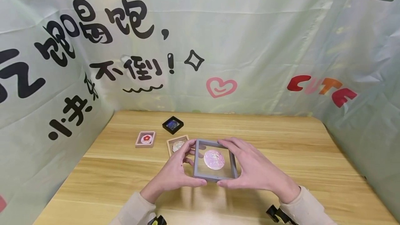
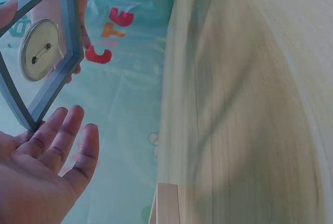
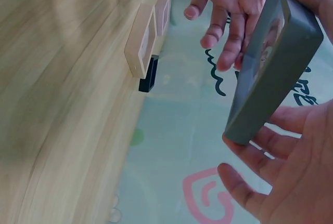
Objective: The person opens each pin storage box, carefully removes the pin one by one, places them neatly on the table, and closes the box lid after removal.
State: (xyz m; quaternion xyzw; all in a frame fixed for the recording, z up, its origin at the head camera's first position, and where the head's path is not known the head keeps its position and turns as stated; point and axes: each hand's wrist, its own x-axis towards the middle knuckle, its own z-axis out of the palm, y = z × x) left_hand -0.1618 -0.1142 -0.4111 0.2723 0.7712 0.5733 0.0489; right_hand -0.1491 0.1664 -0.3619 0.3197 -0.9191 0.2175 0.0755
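Both hands hold a grey square display frame up above the table, tilted so its clear face shows. Inside it, a round pink badge sits behind the clear film; the left wrist view shows the pin on the badge's back. My left hand grips the frame's left side, thumb at the lower edge and fingers at the upper corner. On the right side my right hand holds it the same way, thumb below and fingers on top.
Behind the hands lie a pink frame with a red-flower badge, a black frame with a blue piece, and a light wooden frame partly hidden by the left hand. Printed cloth hangs around the wooden table.
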